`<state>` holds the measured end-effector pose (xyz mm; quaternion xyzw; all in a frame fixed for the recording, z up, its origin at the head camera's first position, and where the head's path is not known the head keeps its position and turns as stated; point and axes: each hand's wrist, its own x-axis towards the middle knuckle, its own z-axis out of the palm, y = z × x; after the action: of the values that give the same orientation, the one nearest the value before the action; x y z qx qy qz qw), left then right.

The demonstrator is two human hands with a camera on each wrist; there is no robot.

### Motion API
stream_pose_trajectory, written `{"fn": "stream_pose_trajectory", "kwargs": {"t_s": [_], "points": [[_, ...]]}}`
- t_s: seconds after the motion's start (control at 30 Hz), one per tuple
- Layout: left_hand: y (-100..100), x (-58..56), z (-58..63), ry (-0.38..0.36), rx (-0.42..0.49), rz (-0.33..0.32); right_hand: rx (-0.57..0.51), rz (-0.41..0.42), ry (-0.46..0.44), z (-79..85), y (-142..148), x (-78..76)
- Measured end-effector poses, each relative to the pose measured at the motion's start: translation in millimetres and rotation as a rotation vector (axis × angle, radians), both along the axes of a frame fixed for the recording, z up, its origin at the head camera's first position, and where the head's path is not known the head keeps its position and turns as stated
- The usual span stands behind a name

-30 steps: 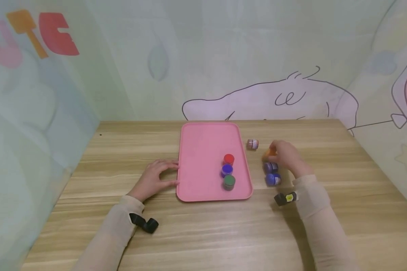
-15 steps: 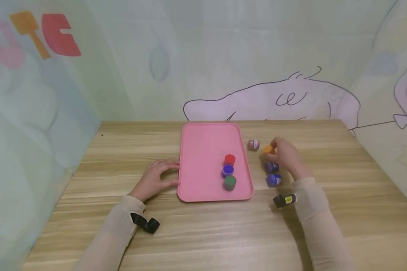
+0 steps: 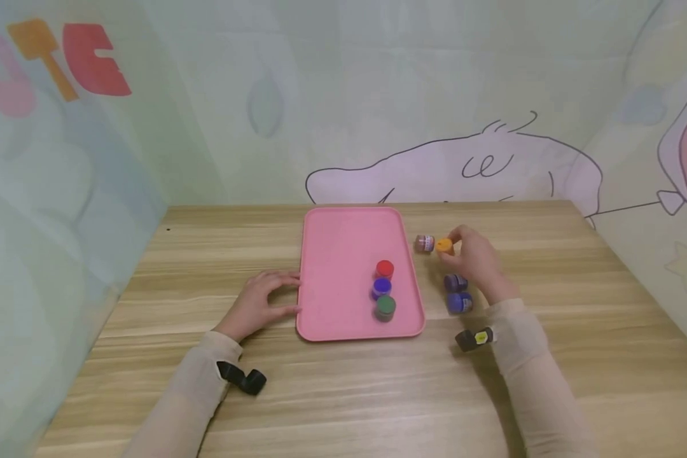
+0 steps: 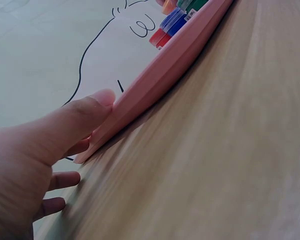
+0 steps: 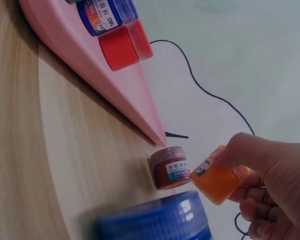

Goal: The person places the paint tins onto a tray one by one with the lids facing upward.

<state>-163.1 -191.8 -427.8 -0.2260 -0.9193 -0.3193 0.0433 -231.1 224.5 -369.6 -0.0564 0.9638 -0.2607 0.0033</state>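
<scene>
The right hand point(image 3: 475, 262) holds an orange paint jar point(image 3: 444, 245) beyond the right side of a pink tray point(image 3: 340, 270).
The thumb and fingers are clamped round the jar, which is tilted just beside a brown paint jar point(image 3: 424, 243) lying on the wooden table point(image 3: 355, 397); the step in hand looks like a lift and carry, and the next move seems to call for a firm pinch and care not to knock that neighbour, while the left hand point(image 3: 257, 302), thumb and fingers apart, touches the tray's left rim, red point(image 3: 385, 270), blue point(image 3: 381, 288) and green point(image 3: 385, 308) jars stand in a row inside it, and purple point(image 3: 455, 282) and blue point(image 3: 460, 302) ones lie nearer the person.
</scene>
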Motion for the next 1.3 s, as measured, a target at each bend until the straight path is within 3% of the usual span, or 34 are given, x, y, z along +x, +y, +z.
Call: {"fn": "stream_pose_trajectory", "kwargs": {"t_s": [1.0, 1.3], "points": [[-0.2, 0.6, 1.7, 0.004, -0.001, 0.005, -0.133, 0.147, 0.055, -8.4, -44.7, 1.5], [0.0, 1.9, 1.3, 0.003, 0.0, 0.003, -0.139, 0.139, -0.012, -9.4, -58.5, -2.7]]}}
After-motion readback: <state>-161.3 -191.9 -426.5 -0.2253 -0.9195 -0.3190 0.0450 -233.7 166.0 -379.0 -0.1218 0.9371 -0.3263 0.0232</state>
